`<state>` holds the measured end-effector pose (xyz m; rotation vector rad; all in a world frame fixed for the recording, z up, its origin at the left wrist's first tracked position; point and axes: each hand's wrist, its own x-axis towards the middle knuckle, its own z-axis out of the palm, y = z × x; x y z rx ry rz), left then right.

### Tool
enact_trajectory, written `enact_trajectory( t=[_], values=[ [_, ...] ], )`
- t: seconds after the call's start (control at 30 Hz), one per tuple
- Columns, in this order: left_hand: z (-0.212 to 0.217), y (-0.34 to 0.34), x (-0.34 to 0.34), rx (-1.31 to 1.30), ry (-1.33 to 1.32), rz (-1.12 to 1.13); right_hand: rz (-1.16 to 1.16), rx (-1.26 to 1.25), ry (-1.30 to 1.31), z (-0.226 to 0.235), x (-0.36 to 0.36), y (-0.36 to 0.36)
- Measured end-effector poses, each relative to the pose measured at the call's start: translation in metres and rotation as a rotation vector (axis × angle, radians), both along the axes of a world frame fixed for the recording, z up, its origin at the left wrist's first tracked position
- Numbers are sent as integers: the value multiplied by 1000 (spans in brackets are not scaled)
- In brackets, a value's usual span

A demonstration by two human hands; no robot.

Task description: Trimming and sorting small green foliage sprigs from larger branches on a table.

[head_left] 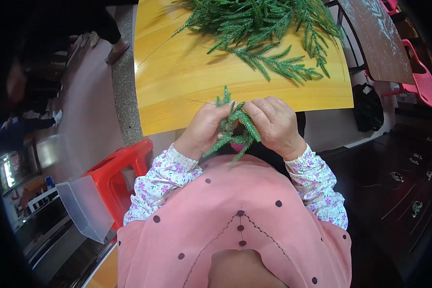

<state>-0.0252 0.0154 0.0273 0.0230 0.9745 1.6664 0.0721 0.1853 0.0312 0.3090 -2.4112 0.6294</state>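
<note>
Both hands are close together at the near edge of the yellow table, gripping one green needle-leaved sprig (245,126). My left hand (205,126) is closed round its stem, with the thumb pressed along the top. Pinching the upper part of the same sprig, my right hand (274,124) has its fingers curled inward. A thin dark strand, perhaps wire, sticks out leftward above my left hand. A loose green branch (273,62) lies on the table beyond my hands, in front of a big heap of similar green branches (254,21).
The yellow table (173,96) spans the space ahead. A red plastic stool (111,177) and a clear plastic bin (84,206) stand at left. To the right are a black bag (367,108), a pink chair (421,77) and a dark drawer cabinet (369,192). People's legs show far left.
</note>
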Motion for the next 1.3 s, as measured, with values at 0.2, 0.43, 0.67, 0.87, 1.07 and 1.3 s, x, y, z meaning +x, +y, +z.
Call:
enact_trajectory(
  t=[0.2, 0.43, 0.67, 0.87, 1.07, 1.3],
  values=[
    [5, 4, 16, -152, 405, -23, -9, -112, -26, -7, 4, -2],
    [5, 2, 1, -47, 1874, -25, 107, -1637, -728, -13, 5, -13],
    [-9, 3, 18, -175, 1528, 109, -199, -1412, -550, -26, 3, -25],
    [-5, 1, 20, -319, 789, 162, -391, -408, -25, -8, 8, -24],
    [-5, 9, 26, -320, 864, 215, -256, -16, 2, -13, -4, -26],
    [-10, 0, 7, -393, 1553, 76, -180, -123, -267, -11, -2, -24]
  ],
)
